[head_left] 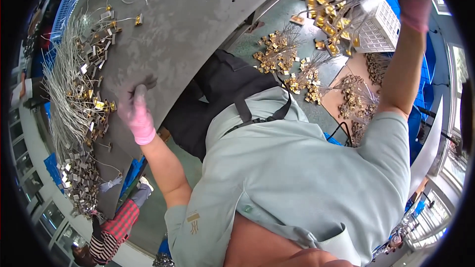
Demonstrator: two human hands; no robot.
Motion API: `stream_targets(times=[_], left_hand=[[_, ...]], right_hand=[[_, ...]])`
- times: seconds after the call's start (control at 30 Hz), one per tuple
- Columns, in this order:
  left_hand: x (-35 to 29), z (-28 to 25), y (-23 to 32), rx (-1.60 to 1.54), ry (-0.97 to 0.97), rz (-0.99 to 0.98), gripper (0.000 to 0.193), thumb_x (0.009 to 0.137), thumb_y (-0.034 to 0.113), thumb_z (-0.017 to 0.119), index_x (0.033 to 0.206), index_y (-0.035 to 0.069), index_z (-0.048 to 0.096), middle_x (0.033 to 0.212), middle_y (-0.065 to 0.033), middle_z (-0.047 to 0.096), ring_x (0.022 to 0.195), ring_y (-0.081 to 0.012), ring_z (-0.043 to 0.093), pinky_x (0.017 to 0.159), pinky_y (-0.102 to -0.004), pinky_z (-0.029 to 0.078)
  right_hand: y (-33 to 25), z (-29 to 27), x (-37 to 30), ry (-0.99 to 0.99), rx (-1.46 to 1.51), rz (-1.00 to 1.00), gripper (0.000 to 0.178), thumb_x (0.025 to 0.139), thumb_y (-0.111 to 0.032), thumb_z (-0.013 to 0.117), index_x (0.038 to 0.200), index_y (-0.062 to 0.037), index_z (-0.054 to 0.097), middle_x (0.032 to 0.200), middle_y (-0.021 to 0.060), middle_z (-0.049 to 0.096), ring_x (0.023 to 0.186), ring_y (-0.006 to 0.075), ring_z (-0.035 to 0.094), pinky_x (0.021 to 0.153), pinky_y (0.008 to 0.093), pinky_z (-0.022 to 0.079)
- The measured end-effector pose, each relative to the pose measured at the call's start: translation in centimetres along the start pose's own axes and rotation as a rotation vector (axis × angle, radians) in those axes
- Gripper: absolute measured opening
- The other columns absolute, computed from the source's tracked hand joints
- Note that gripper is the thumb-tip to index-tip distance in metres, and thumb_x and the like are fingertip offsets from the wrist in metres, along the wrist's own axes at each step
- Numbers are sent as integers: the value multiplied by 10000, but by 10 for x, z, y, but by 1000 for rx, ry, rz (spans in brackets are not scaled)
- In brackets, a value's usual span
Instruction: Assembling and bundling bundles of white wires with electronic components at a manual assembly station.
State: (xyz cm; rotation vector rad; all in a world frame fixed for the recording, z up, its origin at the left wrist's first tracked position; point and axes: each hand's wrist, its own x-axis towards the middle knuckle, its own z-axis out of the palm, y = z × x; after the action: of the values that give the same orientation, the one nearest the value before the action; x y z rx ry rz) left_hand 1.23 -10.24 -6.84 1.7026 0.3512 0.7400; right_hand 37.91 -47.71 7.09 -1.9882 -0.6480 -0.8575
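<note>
Head view: your left hand [136,113], fingers together, lies flat just right of wired clips [81,94]; right hand [414,0] grips a raised bundle [336,10].

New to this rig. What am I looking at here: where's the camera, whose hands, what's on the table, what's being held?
There is one picture, from a wide fisheye camera worn on a person's head and looking down, so straight edges bend near the rim. The grey-green shirt filling the middle is the wearer's own body.

The left hand, in a pink glove, rests flat on a grey table, beside a heap of thin wires with small metal tabs.

The right hand, also gloved, is raised at the upper right and grips a bundle of wires with gold-coloured tabs hanging from it.

On the floor below lie more piles of gold tabs and a white slotted basket. Another person's checked sleeve shows at the lower left.
</note>
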Motion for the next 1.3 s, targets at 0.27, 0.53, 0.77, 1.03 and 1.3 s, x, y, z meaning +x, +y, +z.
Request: stream_targets(times=[0.27, 0.53, 0.77, 1.03, 1.3], left_hand=[[-25, -14, -19, 446, -181, -295, 232, 915, 138, 537, 986, -65, 623, 912, -131, 685, 851, -196, 661, 797, -276, 484], [-77, -45, -55, 686, -70, -524, 245, 877, 185, 591, 987, -29, 635, 839, -117, 669, 755, -154, 608, 704, -301, 471], [-70, -44, -59, 655, 52, -498, 235, 856, 191, 614, 940, -27, 641, 746, -99, 617, 679, -127, 552, 642, -285, 443], [-47, -41, -117, 602, 195, -483, 227, 839, 181, 640, 909, -34, 646, 730, -75, 629, 663, -120, 553, 631, -280, 446], [-61, -39, -118, 370, 285, -492, 219, 853, 166, 633, 920, -41, 653, 756, -62, 655, 707, -107, 585, 676, -269, 470]], right_hand=[[277, 7, -88, -140, -524, 581, 265, 879, -291, 589, 891, -37, 663, 749, 103, 670, 663, 168, 649, 572, 308, 512], [424, 41, -242, 4, 566, 1382, 419, 845, -175, 684, 1220, -43, 551, 1123, 94, 616, 945, 272, 638, 769, 380, 537], [440, 25, -210, 140, 122, 1542, 426, 830, -207, 718, 1192, -23, 589, 1073, 101, 645, 922, 263, 640, 667, 304, 544], [133, 223, -90, -847, 225, 520, 264, 908, -221, 597, 1064, -19, 667, 943, 51, 686, 769, 90, 594, 689, 243, 477], [-8, 423, -74, -1148, -489, 147, 430, 833, -356, 539, 1139, -76, 653, 1201, 167, 617, 1122, 333, 589, 937, 424, 459]])
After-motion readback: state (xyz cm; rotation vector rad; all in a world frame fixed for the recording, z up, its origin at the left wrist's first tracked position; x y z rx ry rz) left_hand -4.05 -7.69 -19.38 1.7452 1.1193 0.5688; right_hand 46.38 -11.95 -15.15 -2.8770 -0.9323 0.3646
